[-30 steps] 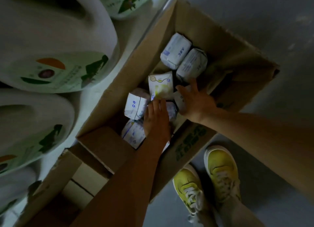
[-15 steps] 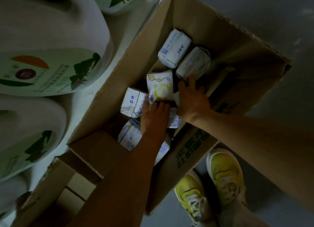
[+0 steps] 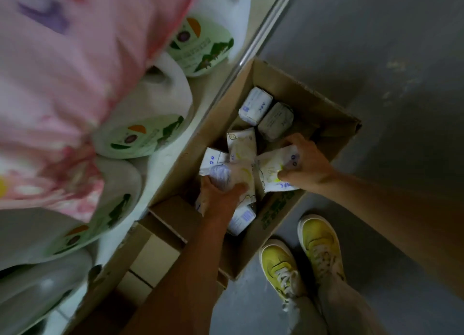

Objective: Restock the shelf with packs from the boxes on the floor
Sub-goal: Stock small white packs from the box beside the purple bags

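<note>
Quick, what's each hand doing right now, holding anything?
Left hand: grips a white pack in the cardboard box.
Right hand: grips another white pack.

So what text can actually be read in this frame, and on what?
Nothing reads for certain.
White pack at the far end of the box: blue lettering, blurred.
Box flap: green print, illegible.
Tissue roll labels: small lines, too blurred.

This place looks like a shop aisle. A white shelf point(image 3: 173, 156) holds many identical big wrapped packs with green labels point(image 3: 140, 136), and an open cardboard box point(image 3: 288, 88) of small packs point(image 3: 254, 106) stands on the grey floor point(image 3: 376, 58) beside it.
</note>
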